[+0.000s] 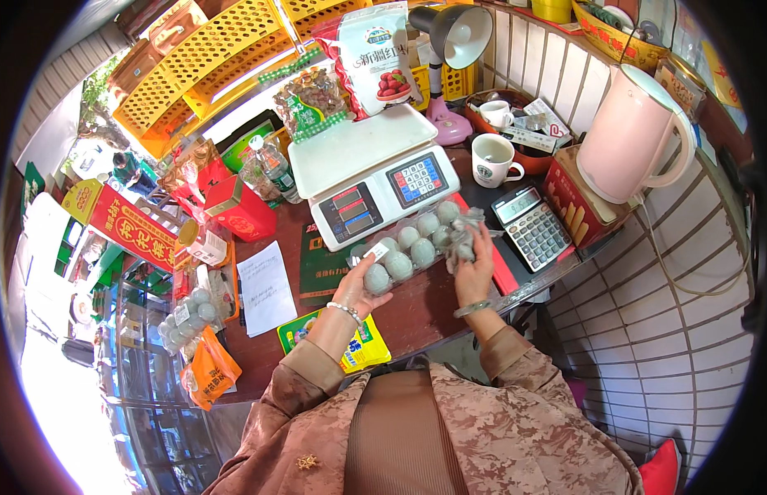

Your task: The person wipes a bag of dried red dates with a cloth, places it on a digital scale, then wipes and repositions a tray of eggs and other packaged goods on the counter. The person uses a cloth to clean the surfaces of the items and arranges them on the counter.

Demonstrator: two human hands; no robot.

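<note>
My left hand [357,293] grips the left end of a clear plastic egg carton [351,255] that holds several pale green eggs [399,266]. A small white label [377,250] sticks to its lid near my thumb. At the carton's right end, my right hand [474,265] holds a crumpled grey cloth [462,238] against it. The carton lies in front of a white electronic price scale [383,192], close to its keypad side. Under my left forearm is a yellow and green packet [368,342].
A calculator [532,229], a white mug [493,162] and a pink electric kettle [631,136] stand to the right. Left are a handwritten sheet [266,289], a red box [241,208] and a second egg carton [188,318]. A pink desk lamp [446,120] stands behind. A person [133,173] sits outside.
</note>
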